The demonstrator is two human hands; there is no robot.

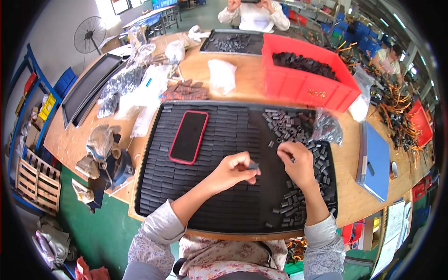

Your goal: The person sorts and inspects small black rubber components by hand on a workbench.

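My left hand (237, 169) pinches a short dark grey tube (253, 166) between thumb and fingers, over the middle of a wide black tray (267, 186). To its right my right hand (298, 163) hovers with fingers curled and thumb near the forefinger; whether anything small sits in that pinch is hidden. Tight rows of short black tubes (163, 186) fill the tray's left and middle part. Loose short tubes (291, 126) lie scattered along its right side, partly under my right hand and forearm. A phone in a red case (189, 137) rests on the rows.
Beyond the tray stands a red bin (308, 91) of black pieces, with a second black tray (207, 46) nearby. A blue folder (374, 161) lies at right; plastic bags (144, 91) and gloves (186, 90) at left. Across the table sits another person (256, 18).
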